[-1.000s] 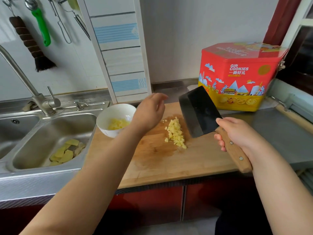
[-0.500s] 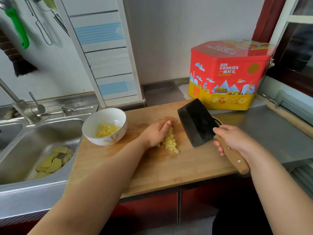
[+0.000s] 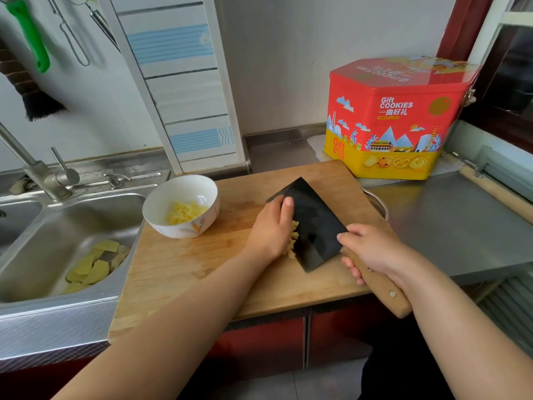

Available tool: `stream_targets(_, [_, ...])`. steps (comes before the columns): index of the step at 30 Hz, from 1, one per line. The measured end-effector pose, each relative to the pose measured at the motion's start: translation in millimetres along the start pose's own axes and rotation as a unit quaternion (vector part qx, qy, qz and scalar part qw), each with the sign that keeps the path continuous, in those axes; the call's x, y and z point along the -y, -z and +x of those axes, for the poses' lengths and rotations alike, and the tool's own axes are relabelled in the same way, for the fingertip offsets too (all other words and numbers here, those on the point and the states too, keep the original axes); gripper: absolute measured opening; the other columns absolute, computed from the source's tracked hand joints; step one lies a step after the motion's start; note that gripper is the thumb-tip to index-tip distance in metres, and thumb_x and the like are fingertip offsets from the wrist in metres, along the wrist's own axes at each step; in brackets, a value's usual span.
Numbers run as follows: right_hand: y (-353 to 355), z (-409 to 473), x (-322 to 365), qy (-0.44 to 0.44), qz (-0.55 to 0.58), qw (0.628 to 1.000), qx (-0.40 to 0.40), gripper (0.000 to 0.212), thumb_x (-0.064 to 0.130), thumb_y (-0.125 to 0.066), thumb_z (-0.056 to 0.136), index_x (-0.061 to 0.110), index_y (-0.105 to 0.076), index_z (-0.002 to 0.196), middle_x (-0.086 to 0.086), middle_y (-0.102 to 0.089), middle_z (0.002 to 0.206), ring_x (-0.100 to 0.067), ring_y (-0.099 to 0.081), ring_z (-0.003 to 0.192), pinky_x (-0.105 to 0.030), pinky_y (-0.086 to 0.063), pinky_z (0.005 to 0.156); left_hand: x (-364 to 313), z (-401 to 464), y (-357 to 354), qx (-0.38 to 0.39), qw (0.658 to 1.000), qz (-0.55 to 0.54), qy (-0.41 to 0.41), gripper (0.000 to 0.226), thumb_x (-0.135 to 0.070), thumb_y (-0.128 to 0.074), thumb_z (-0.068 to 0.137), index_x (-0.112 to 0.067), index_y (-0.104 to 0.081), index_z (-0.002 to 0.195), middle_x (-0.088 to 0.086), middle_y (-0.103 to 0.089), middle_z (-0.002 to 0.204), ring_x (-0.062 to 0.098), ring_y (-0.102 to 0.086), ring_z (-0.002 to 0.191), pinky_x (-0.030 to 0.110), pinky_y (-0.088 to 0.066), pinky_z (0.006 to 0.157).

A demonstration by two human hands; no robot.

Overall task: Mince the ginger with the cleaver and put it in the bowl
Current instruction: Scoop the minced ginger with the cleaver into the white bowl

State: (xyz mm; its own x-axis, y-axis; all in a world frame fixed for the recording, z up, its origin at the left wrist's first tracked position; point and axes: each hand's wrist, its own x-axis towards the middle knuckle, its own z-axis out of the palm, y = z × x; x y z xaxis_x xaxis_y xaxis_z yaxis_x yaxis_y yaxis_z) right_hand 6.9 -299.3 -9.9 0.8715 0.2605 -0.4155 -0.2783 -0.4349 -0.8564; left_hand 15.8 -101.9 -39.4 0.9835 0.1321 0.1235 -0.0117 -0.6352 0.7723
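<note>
A small heap of minced ginger (image 3: 293, 239) lies on the wooden cutting board (image 3: 178, 269), squeezed between my left hand (image 3: 272, 226) and the dark cleaver blade (image 3: 313, 223). My left hand lies with straight fingers against the ginger, fingertips touching the blade. My right hand (image 3: 372, 251) grips the cleaver's wooden handle (image 3: 380, 287), blade laid low and tilted on the board. A white bowl (image 3: 161, 207) with minced ginger inside stands at the board's back left corner.
A steel sink (image 3: 40, 249) on the left holds ginger peel slices (image 3: 92, 264); a faucet (image 3: 37, 171) stands behind it. A red and yellow cookie tin (image 3: 395, 119) sits at the back right. A steel counter (image 3: 461, 220) stretches right of the board.
My left hand came down from above the bowl onto the ginger. The cleaver blade dropped low and slid left against the heap, meeting my left fingers.
</note>
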Motion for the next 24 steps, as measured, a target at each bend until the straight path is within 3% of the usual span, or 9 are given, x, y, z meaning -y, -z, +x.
stream_targets(2, [-15,-1,-2,-0.002,0.006,1.0,-0.003,0.044,0.025,-0.042,0.103,0.016,-0.037,0.145,-0.004,-0.055,0.057,-0.014,-0.051,0.042,-0.026,-0.047,0.042,-3,-3,-9,-0.02,0.998,0.055,-0.01,0.076,-0.064,-0.014,0.095,-0.012,-0.039,0.144,0.006,-0.043,0.146,0.02,-0.034,0.138,0.04,-0.026,0.116])
stream_targets(4, [-30,-4,-2,0.002,0.014,1.0,-0.004,0.045,0.025,-0.04,0.103,0.014,-0.035,0.146,-0.003,-0.055,0.058,-0.013,-0.051,0.042,-0.025,-0.047,0.042,-6,-5,-14,-0.035,0.996,0.077,-0.004,0.067,-0.056,-0.02,0.099,-0.011,-0.033,0.147,0.007,-0.037,0.151,0.02,-0.029,0.141,0.036,-0.022,0.117])
stream_targets(9, [-50,-10,2,0.007,0.084,0.996,-0.013,0.054,0.025,-0.041,0.103,0.022,-0.022,0.153,-0.004,-0.055,0.059,-0.014,-0.051,0.045,-0.027,-0.047,0.045,-15,-6,-14,-0.046,0.99,0.128,-0.025,0.059,-0.049,-0.032,0.1,-0.011,-0.034,0.145,0.006,-0.039,0.148,0.022,-0.032,0.138,0.036,-0.028,0.114])
stream_targets(12, [-53,-16,7,0.018,0.114,0.993,-0.017,0.049,0.024,-0.041,0.102,0.019,-0.029,0.15,-0.003,-0.054,0.055,-0.013,-0.05,0.043,-0.026,-0.046,0.042,-16,-2,-8,-0.077,0.984,0.15,-0.056,0.049,-0.042,-0.041,0.1,-0.013,-0.044,0.139,0.005,-0.046,0.14,0.021,-0.04,0.131,0.032,-0.035,0.108])
stream_targets(17, [-48,-21,40,0.039,0.132,0.99,-0.019,0.028,0.023,-0.043,0.103,0.012,-0.048,0.128,-0.003,-0.055,0.052,-0.014,-0.05,0.041,-0.026,-0.045,0.042,-32,15,20,-0.114,0.965,0.206,-0.118,0.044,-0.041,-0.045,0.098,-0.015,-0.05,0.134,0.004,-0.05,0.133,0.021,-0.044,0.124,0.032,-0.04,0.101])
stream_targets(21, [-60,-16,79,0.059,0.135,0.989,0.002,0.031,0.023,-0.042,0.102,0.016,-0.045,0.132,-0.003,-0.055,0.053,-0.014,-0.05,0.04,-0.024,-0.045,0.04,-39,28,61,-0.161,0.958,0.216,-0.101,0.041,-0.04,-0.046,0.098,-0.016,-0.053,0.13,0.004,-0.052,0.13,0.022,-0.047,0.12,0.031,-0.04,0.096])
stream_targets(24, [-81,-11,104,0.082,0.114,0.99,0.023,0.02,0.022,-0.041,0.102,0.014,-0.05,0.118,-0.005,-0.054,0.056,-0.014,-0.049,0.041,-0.023,-0.045,0.04,-27,33,95,-0.199,0.956,0.204,-0.076,0.035,-0.036,-0.048,0.097,-0.015,-0.058,0.122,0.005,-0.054,0.124,0.023,-0.047,0.116,0.03,-0.038,0.093])
